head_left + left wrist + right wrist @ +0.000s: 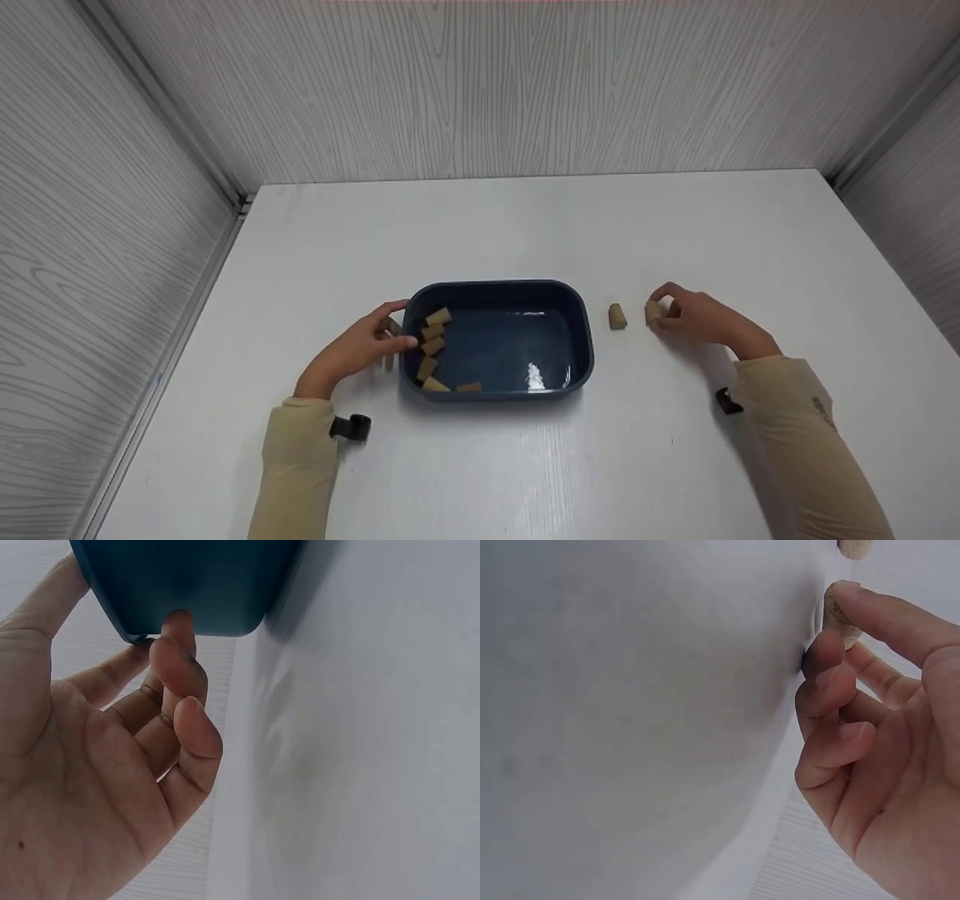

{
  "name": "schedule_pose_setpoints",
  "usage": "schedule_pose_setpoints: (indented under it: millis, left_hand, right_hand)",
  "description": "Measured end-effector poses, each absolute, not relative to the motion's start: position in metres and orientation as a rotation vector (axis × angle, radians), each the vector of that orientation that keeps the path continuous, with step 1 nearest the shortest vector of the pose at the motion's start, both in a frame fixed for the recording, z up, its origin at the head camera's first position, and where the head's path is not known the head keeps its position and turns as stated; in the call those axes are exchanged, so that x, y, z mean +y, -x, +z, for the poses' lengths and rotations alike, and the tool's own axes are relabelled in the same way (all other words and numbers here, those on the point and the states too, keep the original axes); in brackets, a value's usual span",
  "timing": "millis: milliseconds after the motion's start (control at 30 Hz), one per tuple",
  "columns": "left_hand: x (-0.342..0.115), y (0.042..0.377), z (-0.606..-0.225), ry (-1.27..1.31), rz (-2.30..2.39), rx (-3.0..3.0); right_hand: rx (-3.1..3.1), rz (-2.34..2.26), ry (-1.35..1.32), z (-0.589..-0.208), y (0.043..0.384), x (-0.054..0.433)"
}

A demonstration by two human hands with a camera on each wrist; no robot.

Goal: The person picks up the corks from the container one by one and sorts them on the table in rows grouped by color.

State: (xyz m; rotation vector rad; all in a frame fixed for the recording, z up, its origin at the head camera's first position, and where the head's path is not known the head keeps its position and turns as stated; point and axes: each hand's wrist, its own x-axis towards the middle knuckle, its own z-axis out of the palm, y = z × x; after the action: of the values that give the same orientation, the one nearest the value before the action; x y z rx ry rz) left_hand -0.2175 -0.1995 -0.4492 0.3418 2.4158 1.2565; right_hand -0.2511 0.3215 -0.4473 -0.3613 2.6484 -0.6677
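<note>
My right hand [697, 315] pinches a tapered cork stopper [652, 313] between thumb and fingers at the table's right side. In the right wrist view, this cork [838, 615] sits at the fingertips while the other fingers curl beneath it. Just left of it, a second cork [617, 316] lies on the table. My left hand [360, 349] grips the left end of a dark blue rectangular tray [495, 396], thumb over the rim. The left wrist view shows its curled fingers by the tray's outer wall [187, 585]. Several corks [433, 346] lie inside along the tray's left side.
The tray stands on a white table [480, 480], with one cork [469, 387] near its front wall. Grey wood-grain panels [465, 90] rise behind the table and at both sides. Black wrist mounts [352, 427] stick out from the tan sleeves.
</note>
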Motion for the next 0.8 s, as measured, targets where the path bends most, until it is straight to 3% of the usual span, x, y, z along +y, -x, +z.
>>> schedule_pose_setpoints:
  millis: [800]
  left_hand:
    - [-0.2002, 0.2166, -0.4496, -0.356, 1.253, 2.412]
  right_hand:
    - [2.640, -0.665, 0.369, -0.4439, 0.2472, 0.3195]
